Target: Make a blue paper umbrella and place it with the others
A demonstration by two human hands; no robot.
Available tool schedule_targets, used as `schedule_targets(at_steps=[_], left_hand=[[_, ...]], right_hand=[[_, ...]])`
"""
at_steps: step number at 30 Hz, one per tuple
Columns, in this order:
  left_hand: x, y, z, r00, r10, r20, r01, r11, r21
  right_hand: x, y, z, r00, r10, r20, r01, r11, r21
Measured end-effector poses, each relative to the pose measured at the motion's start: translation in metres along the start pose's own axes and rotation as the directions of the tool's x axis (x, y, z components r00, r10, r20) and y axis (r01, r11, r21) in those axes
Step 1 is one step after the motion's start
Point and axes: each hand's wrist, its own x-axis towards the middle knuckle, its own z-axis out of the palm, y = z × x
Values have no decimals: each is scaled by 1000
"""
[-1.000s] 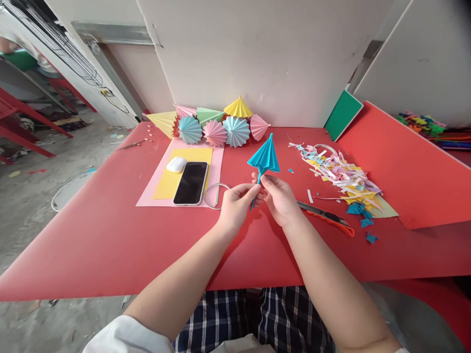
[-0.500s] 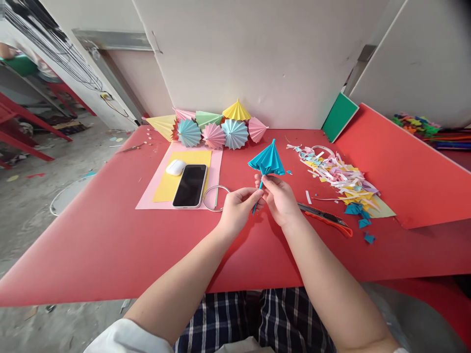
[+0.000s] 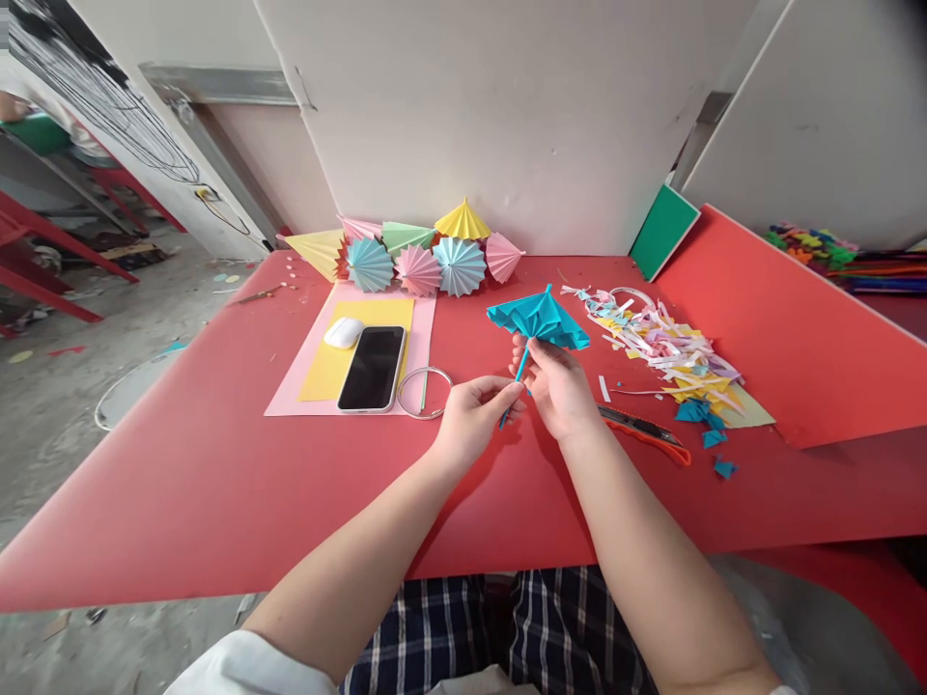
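A blue pleated paper umbrella (image 3: 540,317) is held above the table in front of me, its canopy spread and its thin blue stick slanting down to the left. My left hand (image 3: 474,413) pinches the lower part of that stick between thumb and fingers. Higher up, just beneath the canopy, my right hand (image 3: 554,386) is closed around the stick, with the thumb close to the folds. The fingers partly hide the stick. To the right of my right hand lies a box cutter (image 3: 648,431) with an orange handle.
Several folded paper umbrellas (image 3: 416,268) stand along the wall. A phone (image 3: 373,369), a white earbud case (image 3: 343,333) and a ring of wire (image 3: 425,393) lie left, partly on pink paper (image 3: 286,398). Paper scraps (image 3: 666,338) heap up before a red board (image 3: 782,338).
The blue canopy has opened wider, its right edge reaching further right. My right hand has shifted slightly up the stick's side, while my left hand stays almost in place.
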Motion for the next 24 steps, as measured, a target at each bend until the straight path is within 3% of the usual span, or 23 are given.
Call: schedule_targets(at_steps=[5, 14, 24], left_hand=[[0, -1, 0, 1000, -16, 8, 16, 1000, -15], [3, -3, -5, 999, -48, -26, 42, 982, -187], [6, -5, -8, 998, -53, -28, 46, 981, -187]], right_hand=[[0, -1, 0, 1000, -9, -9, 9, 1000, -5], [0, 2, -1, 1000, 3, 20, -1, 997, -80], [-3, 1, 2, 998, -22, 62, 28, 995, -99]])
